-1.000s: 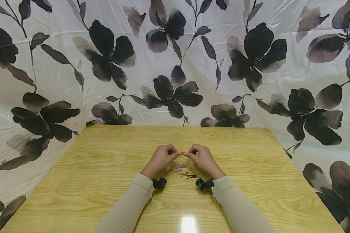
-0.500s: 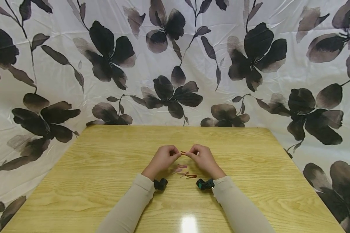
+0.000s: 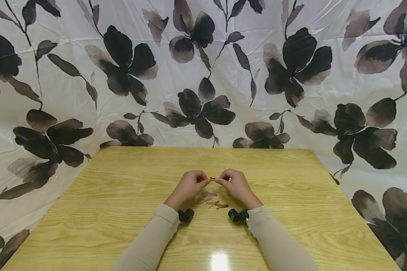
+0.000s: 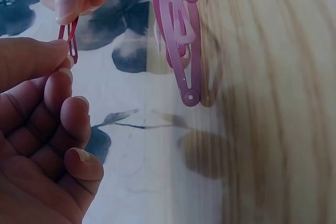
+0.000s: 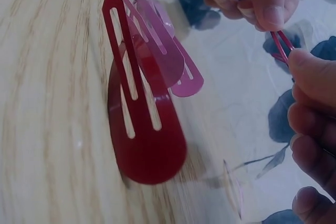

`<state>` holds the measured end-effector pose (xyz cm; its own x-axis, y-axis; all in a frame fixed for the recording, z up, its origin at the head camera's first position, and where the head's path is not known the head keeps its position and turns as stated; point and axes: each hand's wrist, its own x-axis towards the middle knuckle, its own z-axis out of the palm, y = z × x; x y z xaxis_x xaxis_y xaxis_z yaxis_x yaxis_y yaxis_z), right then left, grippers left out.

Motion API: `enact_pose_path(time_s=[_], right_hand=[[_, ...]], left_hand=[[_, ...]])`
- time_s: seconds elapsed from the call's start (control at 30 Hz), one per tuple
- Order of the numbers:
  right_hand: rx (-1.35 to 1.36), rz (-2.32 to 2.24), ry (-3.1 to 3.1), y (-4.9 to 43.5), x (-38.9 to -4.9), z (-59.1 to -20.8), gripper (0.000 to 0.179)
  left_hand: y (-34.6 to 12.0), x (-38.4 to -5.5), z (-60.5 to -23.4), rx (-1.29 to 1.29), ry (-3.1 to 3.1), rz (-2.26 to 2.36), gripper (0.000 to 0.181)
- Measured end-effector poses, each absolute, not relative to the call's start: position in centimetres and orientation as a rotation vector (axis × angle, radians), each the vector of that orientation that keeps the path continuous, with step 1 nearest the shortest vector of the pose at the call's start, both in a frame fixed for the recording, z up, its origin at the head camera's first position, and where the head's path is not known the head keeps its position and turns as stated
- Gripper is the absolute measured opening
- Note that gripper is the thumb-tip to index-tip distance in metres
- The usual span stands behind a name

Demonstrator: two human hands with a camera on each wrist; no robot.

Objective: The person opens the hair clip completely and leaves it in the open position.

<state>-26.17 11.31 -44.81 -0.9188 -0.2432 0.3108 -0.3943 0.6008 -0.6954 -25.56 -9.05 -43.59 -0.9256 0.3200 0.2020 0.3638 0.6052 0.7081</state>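
Observation:
A small red snap hair clip point(image 3: 212, 179) is held between the two hands above the table. Its left end is pinched by the thumb and index finger of my left hand point(image 3: 190, 184), the other fingers curling loosely below in the left wrist view. My right hand point(image 3: 235, 184) pinches the opposite end with thumb and fingertips. Seen up close, the held clip point(image 5: 282, 45) has thin strips spread slightly apart. Just nearer than the hands, several more snap clips lie on the table, among them a dark red clip point(image 5: 152, 161) and pink clips point(image 4: 181, 72).
The wood-grain table point(image 3: 122, 226) stretches out on all sides of the hands. A white curtain with dark flowers point(image 3: 196, 109) hangs behind it and along both sides. Black wrist cameras point(image 3: 186, 215) sit at the cuffs of the light sleeves.
The clip between the hands looked like a narrow straight strip a second ago; now its strips show apart and crossed. Both hands keep nearly the same place, and the clips on the table lie unmoved.

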Motion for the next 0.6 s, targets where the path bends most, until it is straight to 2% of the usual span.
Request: enact_pose_path(time_s=[0.6], right_hand=[[0.64,1.174,-2.695,12.6,-26.5,-44.6,0.012]], left_hand=[[-9.1,-25.7,-44.0,-0.627,-2.83,-1.161,0.016]])
